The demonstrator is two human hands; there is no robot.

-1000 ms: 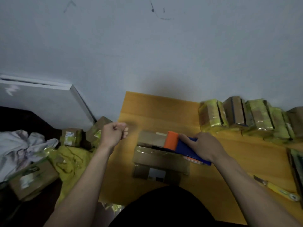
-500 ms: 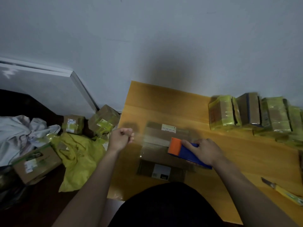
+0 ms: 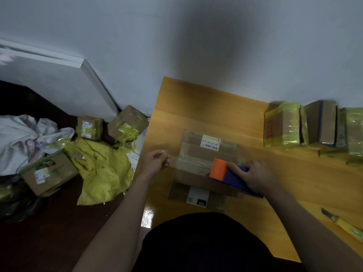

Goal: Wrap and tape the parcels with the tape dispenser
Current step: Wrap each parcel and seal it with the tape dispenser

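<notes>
Near the tabletop's (image 3: 206, 107) left edge lie the cardboard parcels (image 3: 198, 165). Wrapped parcels (image 3: 282, 126) line its far right edge. The right hand (image 3: 255, 176) grips the tape dispenser (image 3: 225, 173) atop them; the left hand (image 3: 155, 161) pinches the clear tape (image 3: 186, 163). A yellow knife (image 3: 343, 224) lies right.

Yellow utility knife (image 3: 342, 224) lies at the right edge of the wooden table (image 3: 206, 107). On the dark floor left of it: crumpled yellow plastic sheet (image 3: 100, 171), white cloth bundle (image 3: 21, 138). White board (image 3: 49, 79) leans on the wall.
</notes>
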